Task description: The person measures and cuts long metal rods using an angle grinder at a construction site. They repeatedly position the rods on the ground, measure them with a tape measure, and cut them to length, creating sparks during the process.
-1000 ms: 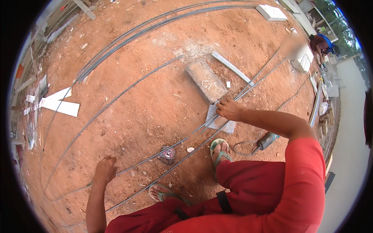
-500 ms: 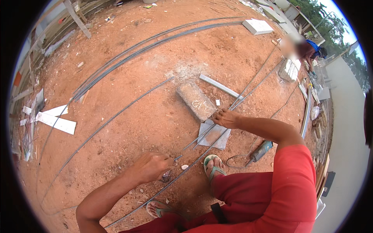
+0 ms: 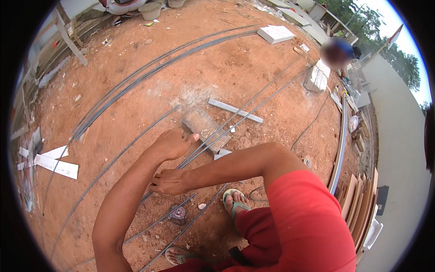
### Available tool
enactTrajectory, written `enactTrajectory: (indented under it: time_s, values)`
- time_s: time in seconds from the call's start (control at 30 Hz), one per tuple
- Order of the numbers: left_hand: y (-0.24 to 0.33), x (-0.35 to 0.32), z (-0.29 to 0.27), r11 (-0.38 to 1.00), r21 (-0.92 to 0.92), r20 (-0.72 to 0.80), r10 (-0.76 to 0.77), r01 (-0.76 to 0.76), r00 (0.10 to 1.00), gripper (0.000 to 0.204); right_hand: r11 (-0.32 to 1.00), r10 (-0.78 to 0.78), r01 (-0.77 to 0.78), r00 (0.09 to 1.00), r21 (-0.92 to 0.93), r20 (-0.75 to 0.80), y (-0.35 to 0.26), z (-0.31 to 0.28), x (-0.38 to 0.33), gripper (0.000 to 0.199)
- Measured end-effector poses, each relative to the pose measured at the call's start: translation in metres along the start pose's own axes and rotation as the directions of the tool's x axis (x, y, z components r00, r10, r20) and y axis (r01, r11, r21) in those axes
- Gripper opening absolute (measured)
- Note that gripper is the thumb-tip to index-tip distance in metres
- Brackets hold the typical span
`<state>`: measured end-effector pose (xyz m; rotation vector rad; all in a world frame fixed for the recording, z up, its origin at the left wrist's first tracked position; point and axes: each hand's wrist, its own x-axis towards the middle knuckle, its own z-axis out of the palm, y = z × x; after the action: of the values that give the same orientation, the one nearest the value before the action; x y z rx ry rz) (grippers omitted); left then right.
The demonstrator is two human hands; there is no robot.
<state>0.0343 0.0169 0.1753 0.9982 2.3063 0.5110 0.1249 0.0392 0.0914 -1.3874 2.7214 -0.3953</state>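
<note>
Two long thin steel rods (image 3: 253, 109) run across a concrete block (image 3: 199, 124). My right hand (image 3: 170, 181) is closed around them near their close end, below the block. Just above it, my left hand (image 3: 174, 143) hovers by the block's near left edge with its thumb stretched out beside the rods. Nothing shows in that hand, though some of its fingers are hidden. On the dirt beneath my hands sits a small, boxy, dark red thing (image 3: 177, 215), perhaps a tape measure. More rods (image 3: 183, 233) lie between it and my sandalled feet.
A grey metal bar (image 3: 235, 110) lies beyond the block. A rod bundle (image 3: 149, 72) curves across the far left. White board pieces (image 3: 56, 165) lie left. Planks (image 3: 358, 204) and a long metal profile (image 3: 340, 145) line the right wall. Another person (image 3: 336, 52) crouches far right.
My right hand has slid down and left along the rods. My left hand has lifted away from a rod end up toward the block, uncovering the boxy thing. My right arm now hides the power tool.
</note>
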Motion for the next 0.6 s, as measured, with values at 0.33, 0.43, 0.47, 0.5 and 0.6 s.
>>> enactTrajectory:
  time_s: [0.33, 0.43, 0.47, 0.5, 0.6]
  values:
    - [-0.085, -0.029, 0.074, 0.813, -0.510, 0.391, -0.073, 0.282, 0.918, 0.045, 0.988, -0.103, 0.127, 0.966, 0.087, -0.236, -0.084, 0.081, 0.098, 0.049]
    - [-0.105, -0.056, 0.026, 0.865, -0.401, 0.353, -0.159, 0.302, 0.922, 0.043, 0.964, -0.265, 0.258, 0.938, -0.059, -0.222, -0.081, 0.007, 0.035, 0.042]
    - [-0.113, -0.066, 0.012, 0.889, -0.362, 0.306, -0.170, 0.280, 0.937, 0.043, 0.969, -0.245, 0.245, 0.954, -0.023, -0.173, -0.066, -0.010, 0.010, 0.039]
    - [-0.101, -0.072, -0.003, 0.911, -0.295, 0.284, -0.203, 0.287, 0.937, 0.043, 0.980, -0.197, 0.200, 0.974, 0.016, -0.113, -0.040, -0.031, -0.028, 0.037]
    - [-0.122, -0.108, -0.035, 0.942, -0.187, 0.188, -0.244, 0.279, 0.951, 0.046, 0.942, 0.278, -0.302, 0.946, -0.145, -0.166, 0.051, -0.082, -0.134, 0.080]
